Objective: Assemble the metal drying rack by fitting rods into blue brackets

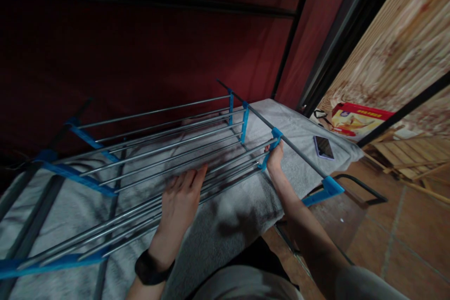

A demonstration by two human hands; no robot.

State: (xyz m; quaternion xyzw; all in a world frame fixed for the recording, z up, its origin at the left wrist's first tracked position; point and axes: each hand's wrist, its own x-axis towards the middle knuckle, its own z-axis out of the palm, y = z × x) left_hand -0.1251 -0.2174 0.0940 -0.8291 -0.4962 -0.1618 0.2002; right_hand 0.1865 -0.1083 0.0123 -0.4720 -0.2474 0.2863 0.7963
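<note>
The rack of grey metal rods (165, 150) with blue plastic brackets lies across a grey cloth-covered shelf (228, 220). The left hand (181, 199) rests flat on the near rods, fingers spread. The right hand (275, 157) is closed around a blue connector (276, 137) at the right rail. Judged step: seating the rod tier. The next move calls for steady pressure at the connector. A phone (323, 146) lies nearby.

Bare forearms, a black wristband (153, 268) on the left wrist, grey clothing below.

head view, looking down, close over rack (158, 150)
</note>
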